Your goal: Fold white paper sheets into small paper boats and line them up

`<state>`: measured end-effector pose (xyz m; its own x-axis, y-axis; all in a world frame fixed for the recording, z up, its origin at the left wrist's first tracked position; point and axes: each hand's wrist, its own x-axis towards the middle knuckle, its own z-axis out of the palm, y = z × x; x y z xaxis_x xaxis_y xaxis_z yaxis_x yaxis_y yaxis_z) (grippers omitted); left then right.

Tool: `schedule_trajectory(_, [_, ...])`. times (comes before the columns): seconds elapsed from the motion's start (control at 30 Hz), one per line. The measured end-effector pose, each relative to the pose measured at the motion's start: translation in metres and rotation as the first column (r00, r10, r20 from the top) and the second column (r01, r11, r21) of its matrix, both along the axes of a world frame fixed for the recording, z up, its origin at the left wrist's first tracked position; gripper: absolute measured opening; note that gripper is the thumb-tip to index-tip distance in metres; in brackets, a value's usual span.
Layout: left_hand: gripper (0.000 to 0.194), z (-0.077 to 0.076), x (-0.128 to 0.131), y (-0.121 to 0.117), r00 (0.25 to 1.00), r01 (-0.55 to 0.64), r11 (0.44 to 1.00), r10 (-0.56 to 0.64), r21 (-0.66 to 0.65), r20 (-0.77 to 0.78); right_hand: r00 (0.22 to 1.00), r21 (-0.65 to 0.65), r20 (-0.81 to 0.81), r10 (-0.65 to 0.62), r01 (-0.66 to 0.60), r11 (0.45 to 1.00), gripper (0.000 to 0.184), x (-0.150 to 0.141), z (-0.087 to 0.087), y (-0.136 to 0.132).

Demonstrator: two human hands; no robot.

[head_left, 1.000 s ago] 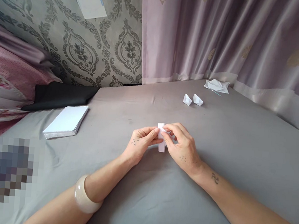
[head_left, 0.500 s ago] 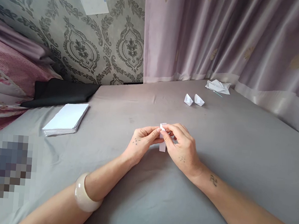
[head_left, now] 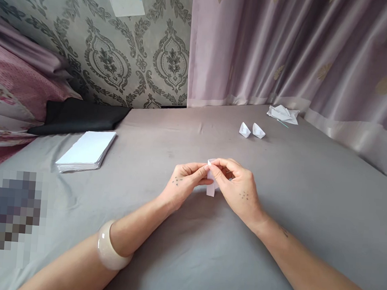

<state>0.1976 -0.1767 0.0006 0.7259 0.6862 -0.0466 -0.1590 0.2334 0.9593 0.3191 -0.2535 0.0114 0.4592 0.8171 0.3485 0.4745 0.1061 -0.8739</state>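
Between my two hands is a small folded piece of white paper (head_left: 210, 189), held upright a little above the grey sheet. My left hand (head_left: 187, 182) pinches its left side between thumb and fingers. From the other side, my right hand (head_left: 237, 184) grips the upper part, thumb and index finger meeting near the left thumb tip. The fingers cover much of the paper, so its full folded shape is hidden. Beyond the hands, two small folded paper boats (head_left: 244, 130) stand side by side on the sheet.
A stack of white paper (head_left: 86, 151) lies at the left, near a black cloth (head_left: 85, 117). At the back right, folded white papers (head_left: 283, 113) rest beside a thin greenish stick (head_left: 282, 124). A purple curtain (head_left: 255, 47) and patterned wall (head_left: 109, 58) border the grey sheet (head_left: 167, 138).
My right hand has turned slightly, its thumb now straighter along the paper's top. The left hand keeps its pinch. The whole view has shifted a little.
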Motion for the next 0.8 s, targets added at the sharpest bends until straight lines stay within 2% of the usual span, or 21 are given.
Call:
schedule_trajectory(0.53, [0.033, 0.0057, -0.0006, -0.0017, 1.0, -0.001, 1.0, 0.001, -0.013, -0.028, 0.994, 0.004, 0.107, 0.016, -0.017, 1.0, 0.016, 0.0008, 0.0029, 0.0])
schedule_trajectory(0.8, [0.031, 0.0058, -0.0007, -0.0019, 1.0, 0.006, 1.0, -0.006, 0.021, -0.017, 0.994, -0.067, 0.101, 0.038, -0.032, 0.997, 0.02, 0.004, 0.0056, -0.0009])
